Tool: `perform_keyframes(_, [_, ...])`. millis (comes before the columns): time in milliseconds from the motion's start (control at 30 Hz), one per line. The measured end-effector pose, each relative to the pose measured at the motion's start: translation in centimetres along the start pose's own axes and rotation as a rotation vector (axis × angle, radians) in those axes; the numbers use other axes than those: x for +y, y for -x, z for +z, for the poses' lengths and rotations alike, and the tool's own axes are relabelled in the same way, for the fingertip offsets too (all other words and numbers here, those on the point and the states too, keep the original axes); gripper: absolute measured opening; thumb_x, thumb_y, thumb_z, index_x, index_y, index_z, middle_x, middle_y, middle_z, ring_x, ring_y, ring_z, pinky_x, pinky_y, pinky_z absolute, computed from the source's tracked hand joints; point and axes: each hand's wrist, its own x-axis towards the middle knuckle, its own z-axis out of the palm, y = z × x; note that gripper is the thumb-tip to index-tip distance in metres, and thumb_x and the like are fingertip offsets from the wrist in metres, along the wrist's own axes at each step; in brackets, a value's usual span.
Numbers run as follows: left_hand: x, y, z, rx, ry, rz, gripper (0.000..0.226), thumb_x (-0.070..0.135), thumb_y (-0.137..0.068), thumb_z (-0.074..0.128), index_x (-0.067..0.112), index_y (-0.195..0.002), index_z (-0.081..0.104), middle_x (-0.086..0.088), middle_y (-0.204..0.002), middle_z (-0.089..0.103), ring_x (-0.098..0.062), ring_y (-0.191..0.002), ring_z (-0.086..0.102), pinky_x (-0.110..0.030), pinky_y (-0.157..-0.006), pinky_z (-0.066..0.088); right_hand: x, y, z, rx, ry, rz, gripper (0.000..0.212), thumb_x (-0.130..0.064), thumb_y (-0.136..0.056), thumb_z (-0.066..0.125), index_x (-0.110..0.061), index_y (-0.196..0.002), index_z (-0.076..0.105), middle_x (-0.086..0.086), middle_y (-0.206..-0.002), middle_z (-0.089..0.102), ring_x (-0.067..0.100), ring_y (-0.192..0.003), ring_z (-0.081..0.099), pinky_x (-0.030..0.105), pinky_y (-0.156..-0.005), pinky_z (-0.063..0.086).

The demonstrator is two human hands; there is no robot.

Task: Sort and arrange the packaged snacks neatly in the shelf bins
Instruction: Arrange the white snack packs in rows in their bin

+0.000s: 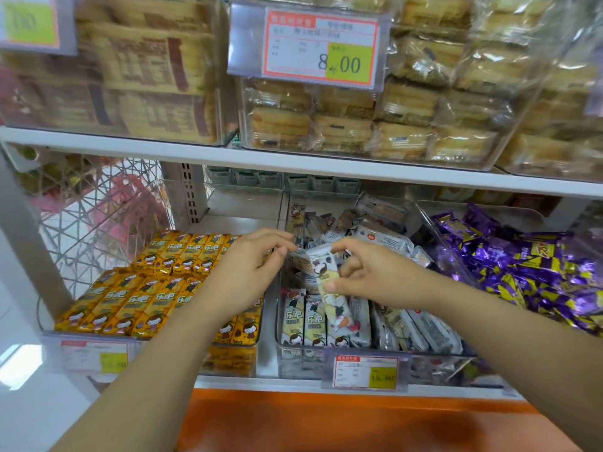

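Observation:
A white snack packet (326, 275) with cartoon faces hangs over the middle clear bin (300, 360). My right hand (368, 275) grips it from the right, thumb on its front. My left hand (251, 269) pinches the packet's upper left end with its fingertips. Below, more white packets (303, 321) stand in a row at the bin's front, and others lie jumbled (375, 230) toward the back. The left bin holds neat rows of yellow packets (143, 288).
Purple-and-yellow wrapped snacks (528, 272) fill the right bin behind a clear divider (437, 243). The upper shelf (293, 164) carries clear boxes of biscuits (359, 125) and a price tag (319, 47). A wire side panel (94, 216) closes the left. An orange ledge (326, 419) runs below.

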Motion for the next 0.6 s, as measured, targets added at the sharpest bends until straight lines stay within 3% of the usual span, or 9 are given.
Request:
perform_keyframes(67, [-0.1,0.0,0.0,0.002,-0.006,0.006,0.023,0.018,-0.098,0.048,0.021,-0.104,0.069,0.014,-0.117,0.058,-0.006,-0.114,0.051,-0.023,-0.098,0.038,-0.5,-0.8,1.2,-0.008,-0.084,0.039,0.057,-0.035,-0.088,0.063,-0.026,-0.135,0.031,0.008,-0.095,0.067,0.013,-0.077,0.067,0.029,-0.074,0.056])
perform_keyframes(133, [-0.2,0.0,0.1,0.002,-0.009,0.013,0.023,0.021,-0.098,0.047,0.021,-0.105,0.069,0.012,-0.119,0.059,-0.009,-0.115,0.052,-0.029,-0.1,0.039,-0.8,-1.6,2.3,0.014,-0.227,0.082,0.052,-0.027,-0.09,0.062,-0.019,-0.131,0.032,0.006,-0.086,0.062,0.013,-0.067,0.065,0.026,-0.068,0.058])
perform_keyframes(300, [-0.4,0.0,0.0,-0.003,-0.017,0.012,0.022,0.02,-0.098,0.048,0.02,-0.106,0.069,0.011,-0.12,0.059,-0.009,-0.116,0.051,-0.028,-0.101,0.038,-1.3,-3.3,5.1,-0.016,-0.372,0.185,0.05,-0.019,-0.09,0.063,-0.009,-0.131,0.036,0.002,-0.085,0.055,0.017,-0.066,0.063,0.028,-0.067,0.057])
perform_keyframes(400, [-0.5,-0.1,0.0,-0.01,-0.028,0.01,0.022,0.021,-0.098,0.048,0.02,-0.106,0.068,0.011,-0.121,0.059,-0.008,-0.116,0.051,-0.027,-0.101,0.037,-1.6,-3.3,4.3,0.006,-0.38,0.185,0.038,-0.015,-0.086,0.068,-0.01,-0.115,0.045,0.001,-0.081,0.061,0.014,-0.065,0.063,0.026,-0.064,0.053])
perform_keyframes(600, [-0.3,-0.1,-0.1,-0.022,-0.03,-0.003,0.023,0.021,-0.098,0.047,0.022,-0.107,0.068,0.012,-0.124,0.058,-0.006,-0.117,0.049,-0.02,-0.097,0.033,-1.2,-2.6,2.0,0.367,-0.449,0.155,0.029,-0.012,-0.084,0.066,-0.024,-0.099,0.045,0.008,-0.098,0.061,0.025,-0.07,0.07,0.039,-0.071,0.06])
